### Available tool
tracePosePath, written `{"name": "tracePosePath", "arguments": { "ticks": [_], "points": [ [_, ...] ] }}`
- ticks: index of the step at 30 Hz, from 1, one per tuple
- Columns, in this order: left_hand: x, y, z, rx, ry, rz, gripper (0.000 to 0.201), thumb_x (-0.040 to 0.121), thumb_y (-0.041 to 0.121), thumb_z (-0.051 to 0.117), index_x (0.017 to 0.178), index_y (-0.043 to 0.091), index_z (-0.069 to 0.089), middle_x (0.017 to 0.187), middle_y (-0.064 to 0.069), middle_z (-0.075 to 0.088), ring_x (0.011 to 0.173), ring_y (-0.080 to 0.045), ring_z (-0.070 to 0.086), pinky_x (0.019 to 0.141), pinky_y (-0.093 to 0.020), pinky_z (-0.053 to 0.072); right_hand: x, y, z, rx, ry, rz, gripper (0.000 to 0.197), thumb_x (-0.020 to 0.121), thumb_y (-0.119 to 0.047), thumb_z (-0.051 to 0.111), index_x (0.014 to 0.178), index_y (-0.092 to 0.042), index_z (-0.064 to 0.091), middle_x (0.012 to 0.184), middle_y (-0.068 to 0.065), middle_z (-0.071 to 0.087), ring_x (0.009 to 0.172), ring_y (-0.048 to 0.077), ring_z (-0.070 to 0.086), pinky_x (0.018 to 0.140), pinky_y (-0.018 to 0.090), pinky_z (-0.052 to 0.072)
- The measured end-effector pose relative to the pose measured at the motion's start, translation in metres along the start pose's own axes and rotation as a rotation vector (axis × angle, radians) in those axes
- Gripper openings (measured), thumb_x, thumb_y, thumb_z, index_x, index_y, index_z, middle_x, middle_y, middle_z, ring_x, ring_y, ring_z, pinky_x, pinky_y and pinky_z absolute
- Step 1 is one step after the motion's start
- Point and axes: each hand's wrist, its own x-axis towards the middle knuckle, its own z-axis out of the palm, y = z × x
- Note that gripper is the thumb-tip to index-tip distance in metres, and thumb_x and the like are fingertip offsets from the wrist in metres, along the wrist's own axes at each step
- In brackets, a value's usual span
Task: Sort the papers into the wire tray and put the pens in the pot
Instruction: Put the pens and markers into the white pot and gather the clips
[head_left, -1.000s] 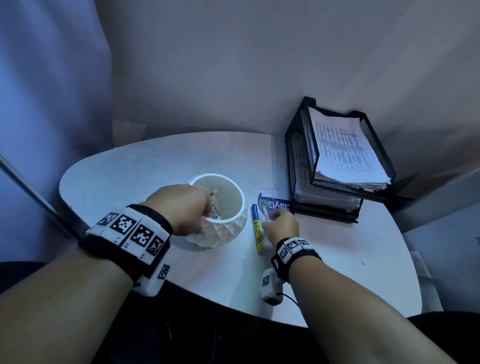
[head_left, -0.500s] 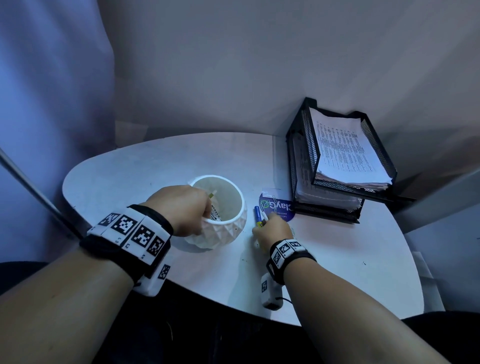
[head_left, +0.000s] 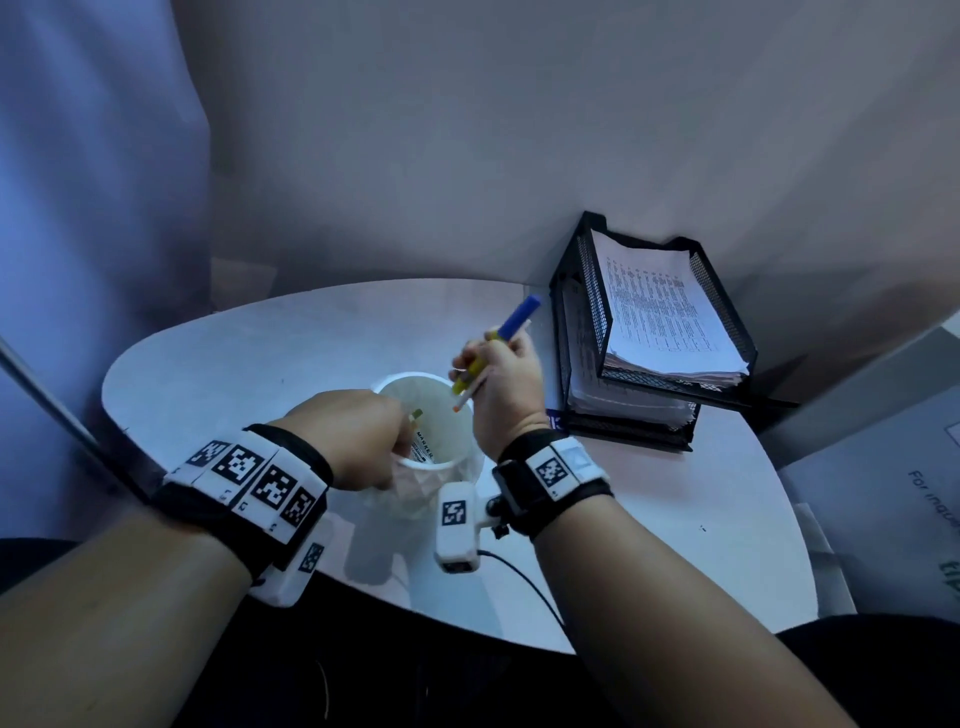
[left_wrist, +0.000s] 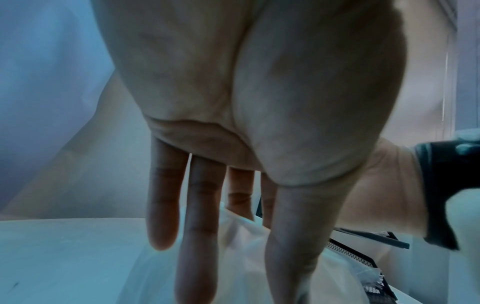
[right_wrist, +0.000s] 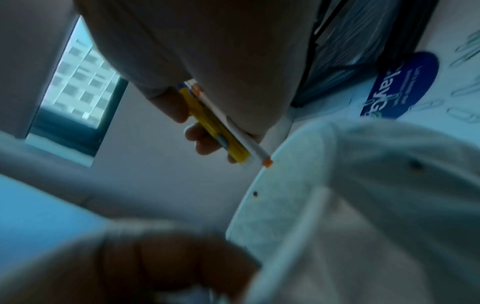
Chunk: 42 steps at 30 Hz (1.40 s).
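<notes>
My right hand grips two pens together above the white faceted pot: a yellow pen with a blue cap and a thin white pen with an orange tip. Both slant down, their lower ends over the pot's mouth. In the right wrist view the yellow pen and white pen lie side by side under my curled fingers, just above the pot's rim. My left hand holds the pot's near-left rim, fingers down its outer wall. A marker stands inside the pot.
A black two-tier wire tray stands at the table's back right, against the wall. Printed papers fill its top tier and more sheets fill the lower one. A blue round card and paper clips lie beside the tray.
My right hand closed on the two pens lying right of the pot, lifted them off the table and carried them left over the pot's mouth. My left hand stayed on the rim.
</notes>
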Motion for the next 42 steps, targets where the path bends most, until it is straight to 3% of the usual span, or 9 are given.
{"name": "tracePosePath", "arguments": {
  "ticks": [4,14,18,21,25,28,32,36,42],
  "points": [
    [-0.001,-0.003,-0.001,0.007,0.019,-0.002,0.026,0.082,0.035,0.079,0.108,0.037,0.074,0.098,0.007,0.069,0.09,-0.018,0.063,0.069,-0.028,0.046,-0.015,0.02,0.014,0.012,-0.028,-0.005,0.013,0.074,-0.005,0.057,0.085,-0.011,0.053,0.07,0.008,0.059,0.066,0.024,0.058,0.071,0.036,0.049],
    [0.004,-0.012,-0.001,0.003,0.063,-0.046,0.031,0.079,0.034,0.076,0.11,0.038,0.073,0.1,0.005,0.069,0.093,-0.02,0.065,0.073,-0.029,0.05,0.0,0.011,-0.033,-0.036,0.174,-0.059,0.019,0.095,0.001,0.05,0.079,-0.007,0.057,0.062,0.01,0.053,0.054,0.023,0.056,0.059,0.033,0.056],
    [0.005,-0.012,-0.003,-0.01,0.077,-0.06,0.029,0.078,0.033,0.075,0.107,0.038,0.073,0.098,0.006,0.068,0.092,-0.02,0.064,0.077,-0.032,0.055,0.02,0.007,-0.096,-0.355,0.4,-0.011,0.02,0.093,-0.007,0.055,0.074,-0.012,0.059,0.065,0.007,0.06,0.058,0.023,0.057,0.057,0.035,0.055],
    [0.006,-0.011,-0.003,-0.01,0.073,-0.067,0.029,0.079,0.033,0.075,0.107,0.038,0.073,0.099,0.007,0.068,0.092,-0.02,0.063,0.077,-0.031,0.054,0.031,0.007,-0.149,-0.851,0.525,0.129,0.016,0.085,-0.023,0.059,0.072,-0.022,0.068,0.088,0.007,0.077,0.08,0.029,0.072,0.083,0.047,0.062],
    [0.007,-0.008,-0.001,0.0,0.057,-0.076,0.03,0.078,0.035,0.075,0.108,0.039,0.072,0.1,0.007,0.067,0.093,-0.02,0.063,0.074,-0.03,0.052,0.025,0.005,-0.187,-1.284,0.413,0.294,0.024,0.093,-0.021,0.065,0.114,-0.014,0.073,0.118,0.009,0.074,0.11,0.034,0.068,0.098,0.036,0.054],
    [0.007,-0.006,-0.001,0.002,0.042,-0.078,0.031,0.079,0.035,0.074,0.109,0.038,0.072,0.099,0.006,0.067,0.094,-0.02,0.063,0.075,-0.03,0.052,0.02,0.014,-0.192,-1.441,0.271,0.335,0.03,0.097,-0.017,0.062,0.125,-0.01,0.069,0.125,0.012,0.071,0.117,0.034,0.065,0.099,0.032,0.051],
    [0.006,-0.005,0.0,0.011,0.03,-0.077,0.029,0.08,0.035,0.073,0.108,0.039,0.072,0.098,0.006,0.067,0.093,-0.02,0.063,0.074,-0.03,0.052,0.019,0.029,-0.185,-1.651,0.109,0.242,0.028,0.09,-0.004,0.051,0.108,-0.012,0.07,0.118,0.012,0.064,0.097,0.032,0.061,0.08,0.027,0.049],
    [0.006,-0.006,0.0,0.021,0.028,-0.078,0.029,0.078,0.035,0.073,0.107,0.039,0.072,0.098,0.006,0.067,0.092,-0.02,0.063,0.075,-0.031,0.054,0.016,0.033,-0.182,-1.801,0.012,0.246,0.021,0.081,-0.003,0.05,0.092,-0.011,0.066,0.104,0.005,0.045,0.098,0.031,0.059,0.081,0.027,0.05],
    [0.007,-0.006,-0.001,0.017,0.029,-0.07,0.03,0.08,0.036,0.073,0.109,0.04,0.073,0.101,0.005,0.067,0.094,-0.02,0.063,0.075,-0.03,0.052,0.011,0.041,-0.196,-1.796,0.085,0.188,0.022,0.09,-0.008,0.055,0.096,-0.011,0.076,0.109,0.012,0.069,0.096,0.031,0.067,0.08,0.027,0.051]
  ]
}}
